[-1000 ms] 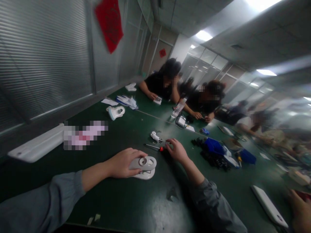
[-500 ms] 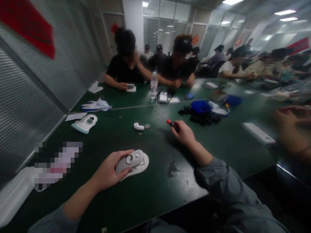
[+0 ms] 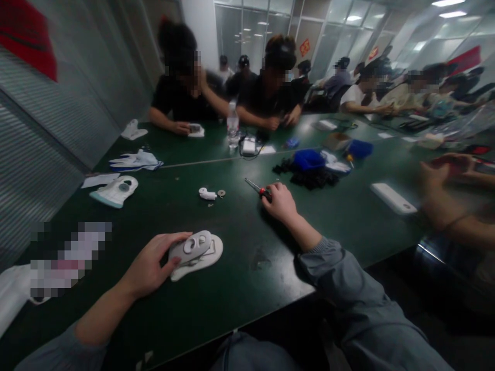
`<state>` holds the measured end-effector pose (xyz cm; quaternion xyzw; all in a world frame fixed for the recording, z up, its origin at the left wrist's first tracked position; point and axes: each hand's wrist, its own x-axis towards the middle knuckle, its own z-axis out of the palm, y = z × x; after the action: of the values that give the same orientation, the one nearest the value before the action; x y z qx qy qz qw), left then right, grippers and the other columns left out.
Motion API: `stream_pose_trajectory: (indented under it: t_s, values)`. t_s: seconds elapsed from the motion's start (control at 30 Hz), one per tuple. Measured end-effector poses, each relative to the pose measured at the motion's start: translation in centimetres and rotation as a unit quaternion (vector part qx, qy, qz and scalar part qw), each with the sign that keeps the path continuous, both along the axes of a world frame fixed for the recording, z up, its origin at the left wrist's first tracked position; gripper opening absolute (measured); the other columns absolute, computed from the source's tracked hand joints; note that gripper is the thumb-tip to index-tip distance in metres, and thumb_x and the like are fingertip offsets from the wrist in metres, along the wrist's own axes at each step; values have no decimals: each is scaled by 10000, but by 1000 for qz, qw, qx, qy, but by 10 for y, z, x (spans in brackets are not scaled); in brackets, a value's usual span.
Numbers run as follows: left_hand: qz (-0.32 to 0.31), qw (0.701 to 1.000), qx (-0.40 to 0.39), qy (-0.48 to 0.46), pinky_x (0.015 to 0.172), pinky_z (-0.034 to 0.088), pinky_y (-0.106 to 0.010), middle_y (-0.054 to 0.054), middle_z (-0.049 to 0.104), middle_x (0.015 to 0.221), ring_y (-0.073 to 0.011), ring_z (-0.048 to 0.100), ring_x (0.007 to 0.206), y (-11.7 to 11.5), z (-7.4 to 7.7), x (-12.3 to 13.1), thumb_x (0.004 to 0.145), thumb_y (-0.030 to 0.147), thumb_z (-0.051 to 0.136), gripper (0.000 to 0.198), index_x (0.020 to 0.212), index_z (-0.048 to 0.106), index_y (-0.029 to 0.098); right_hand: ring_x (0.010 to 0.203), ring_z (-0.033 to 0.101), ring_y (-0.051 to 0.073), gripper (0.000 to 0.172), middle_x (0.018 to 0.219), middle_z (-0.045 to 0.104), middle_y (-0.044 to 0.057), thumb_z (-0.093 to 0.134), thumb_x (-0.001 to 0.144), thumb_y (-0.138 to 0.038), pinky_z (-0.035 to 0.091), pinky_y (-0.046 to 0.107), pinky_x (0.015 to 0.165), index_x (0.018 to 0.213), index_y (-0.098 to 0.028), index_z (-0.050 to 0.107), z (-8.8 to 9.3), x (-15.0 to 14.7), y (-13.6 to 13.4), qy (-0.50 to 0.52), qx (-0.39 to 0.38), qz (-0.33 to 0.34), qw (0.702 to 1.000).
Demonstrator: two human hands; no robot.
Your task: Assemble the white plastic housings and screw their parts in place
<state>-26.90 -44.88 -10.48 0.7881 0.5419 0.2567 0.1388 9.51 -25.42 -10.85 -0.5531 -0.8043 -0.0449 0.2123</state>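
Note:
In the head view my left hand (image 3: 157, 263) grips a light grey plastic housing (image 3: 190, 248) with a round ring on its face, thumb near and fingers over the far edge. Beneath it lies a white oval base plate (image 3: 216, 251) on the green table, the housing tilted across it. My right hand (image 3: 280, 201) is closed round the red and black handle of a screwdriver (image 3: 263, 191), its shaft pointing away to the left. Between the hands, farther off, lie a small white plastic part (image 3: 208, 195) and a small round disc (image 3: 221, 193).
On the left are a white shell with a teal edge (image 3: 116, 191), gloves (image 3: 135, 161) and a blurred-out item (image 3: 73, 263). Blue bins (image 3: 309, 158) with black parts, a white long box (image 3: 393, 199) and a bottle (image 3: 232, 126) stand farther off. Co-workers sit opposite and at right.
The view has swung, so everything sits farther left in the picture. The screwdriver has shifted slightly right and back into my right hand. My left hand keeps its hold on the housing.

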Motion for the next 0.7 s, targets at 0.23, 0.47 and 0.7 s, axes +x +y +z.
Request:
stream_pose_trajectory:
  t_s: [0.23,0.47,0.7]
  values:
    - [61,998,15,-25,903,500,-402,-82,687,1154,-262,620,1083,1,1,-4,993,407,290,422,1174,621,218,1100,503,308,304,1258,536,189,548,902,-332,437,425,944,1117,-133,632,6,-8,-7,33,27,29,999]
    - [94,994,6,-50,937,482,-398,-65,689,1109,-246,618,1056,5,-8,-9,1008,449,213,494,1137,618,197,1275,408,342,359,1462,395,217,537,925,-326,393,476,1024,1211,-112,575,19,-54,-50,15,32,58,998]
    - [122,986,8,-115,955,458,-382,-81,656,1060,-234,611,1024,5,-10,-10,1028,446,193,503,1118,603,171,1269,433,341,332,1462,409,216,544,926,-307,438,486,998,1199,-120,575,28,-67,-111,21,13,62,998]
